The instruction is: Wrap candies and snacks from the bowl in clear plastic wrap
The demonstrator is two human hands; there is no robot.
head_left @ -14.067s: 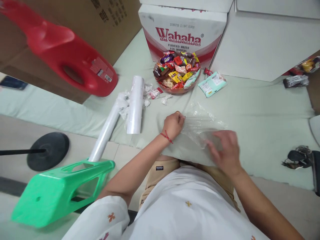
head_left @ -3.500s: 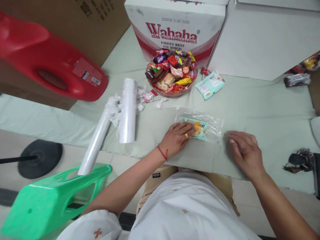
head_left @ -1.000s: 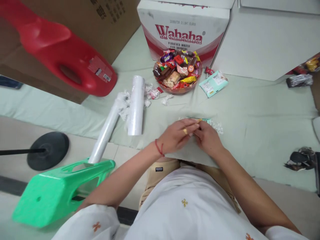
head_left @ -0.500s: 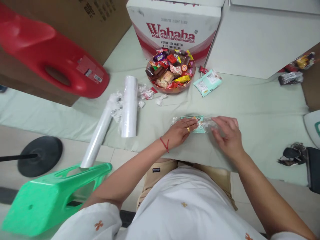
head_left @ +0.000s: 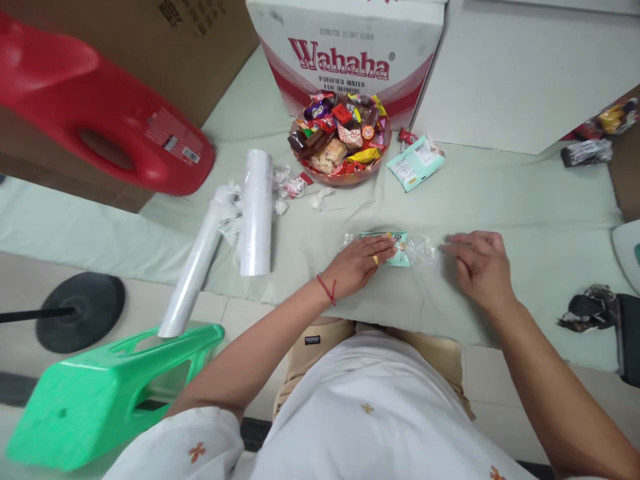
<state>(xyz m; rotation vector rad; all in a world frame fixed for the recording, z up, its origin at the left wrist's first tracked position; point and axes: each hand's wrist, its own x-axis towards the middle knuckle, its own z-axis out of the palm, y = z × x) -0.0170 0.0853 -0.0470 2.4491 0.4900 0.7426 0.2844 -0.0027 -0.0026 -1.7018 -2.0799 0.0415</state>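
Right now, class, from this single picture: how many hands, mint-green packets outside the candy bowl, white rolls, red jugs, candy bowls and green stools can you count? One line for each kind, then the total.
Hands: 2
Mint-green packets: 2
White rolls: 2
Red jug: 1
Candy bowl: 1
Green stool: 1
Total: 9

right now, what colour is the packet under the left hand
The packet is mint green, best seen in the head view, partly under the left hand.

Pale green cloth-covered desk [head_left: 525, 193]; light beige tiled floor [head_left: 150, 293]; bright green plastic stool [head_left: 63, 400] with cut-out sides, lower left; round black stand base [head_left: 100, 313] with black pole [head_left: 35, 315].
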